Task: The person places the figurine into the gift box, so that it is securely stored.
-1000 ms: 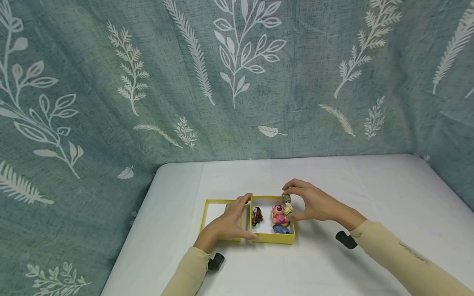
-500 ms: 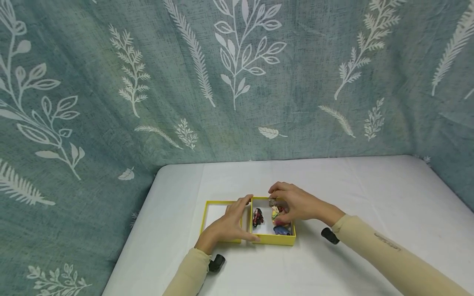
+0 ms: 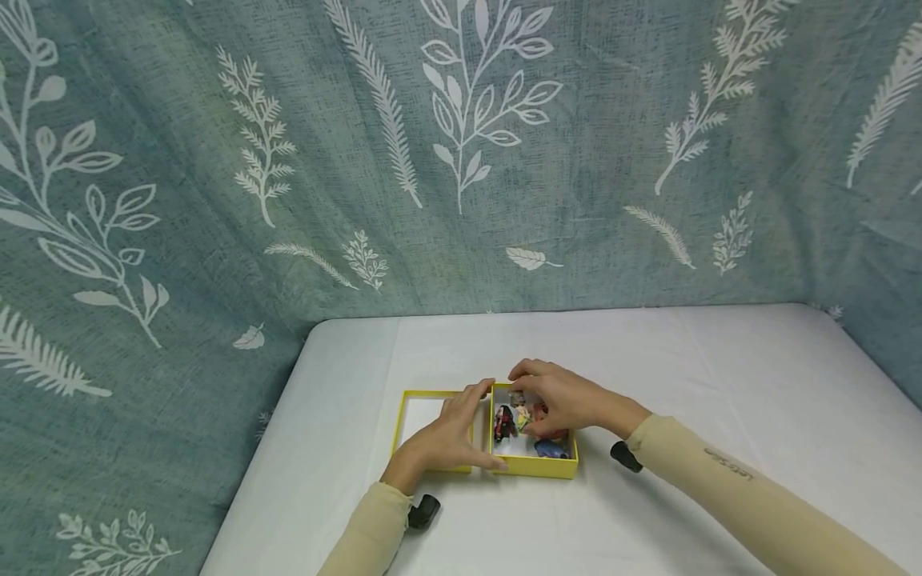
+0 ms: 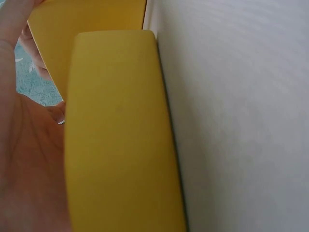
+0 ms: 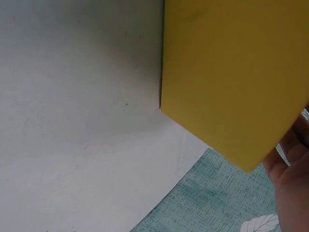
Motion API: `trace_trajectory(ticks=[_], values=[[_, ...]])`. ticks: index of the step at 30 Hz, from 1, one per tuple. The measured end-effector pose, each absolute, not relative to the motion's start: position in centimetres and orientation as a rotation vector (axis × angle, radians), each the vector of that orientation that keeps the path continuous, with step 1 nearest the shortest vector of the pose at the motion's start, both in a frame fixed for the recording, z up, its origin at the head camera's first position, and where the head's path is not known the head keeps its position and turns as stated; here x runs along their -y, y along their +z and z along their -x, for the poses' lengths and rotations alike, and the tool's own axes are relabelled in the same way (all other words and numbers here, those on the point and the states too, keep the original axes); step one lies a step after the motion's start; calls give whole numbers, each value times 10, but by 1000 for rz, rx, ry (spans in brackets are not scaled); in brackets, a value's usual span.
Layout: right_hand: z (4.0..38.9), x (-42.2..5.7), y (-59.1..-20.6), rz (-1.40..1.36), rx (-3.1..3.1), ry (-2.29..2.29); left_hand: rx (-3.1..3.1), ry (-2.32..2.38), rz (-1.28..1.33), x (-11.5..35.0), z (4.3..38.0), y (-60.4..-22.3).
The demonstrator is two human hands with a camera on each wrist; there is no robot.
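Nearest, a shallow yellow box with a white interior (image 3: 539, 467) is standing on the table, a small blue figurine (image 3: 551, 450) already lying inside by its front wall. The left hand (image 3: 444, 438) is gripping the box's left end, thumb in front, fingers behind, above a flat yellow-rimmed white tray (image 3: 398, 424) that is lying separately, just beside. Farther in, a small red-and-black figurine (image 3: 504, 422) is also resting inside. The right hand (image 3: 565, 398) is pinching a small grey and yellow-green figurine (image 3: 522, 417) within the walls; placing seems mostly done, letting go apparently remaining.
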State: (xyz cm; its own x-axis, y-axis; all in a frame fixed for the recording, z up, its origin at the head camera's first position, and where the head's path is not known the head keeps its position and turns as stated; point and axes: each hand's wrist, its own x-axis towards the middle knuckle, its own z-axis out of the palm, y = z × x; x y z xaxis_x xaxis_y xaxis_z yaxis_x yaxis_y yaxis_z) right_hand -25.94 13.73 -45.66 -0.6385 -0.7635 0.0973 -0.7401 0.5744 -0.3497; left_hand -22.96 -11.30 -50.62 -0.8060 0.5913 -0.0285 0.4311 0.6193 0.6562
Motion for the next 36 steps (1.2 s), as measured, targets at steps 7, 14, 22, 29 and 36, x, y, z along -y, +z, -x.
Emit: trace_trajectory(ticks=[7, 14, 22, 29, 36], values=[[260, -131, -458, 1360, -2710, -517, -2604, 955, -850, 113, 230, -506], [259, -129, -459, 1375, -2669, -505, -2614, 949, -862, 112, 231, -505], [261, -127, -467, 1388, -2592, -545, -2620, 954, -881, 113, 231, -506], [263, -124, -470, 1466, -2607, -490, -2615, 960, -901, 112, 231, -506], [263, -123, -473, 1493, -2558, -521, -2608, 955, -890, 113, 230, -504]])
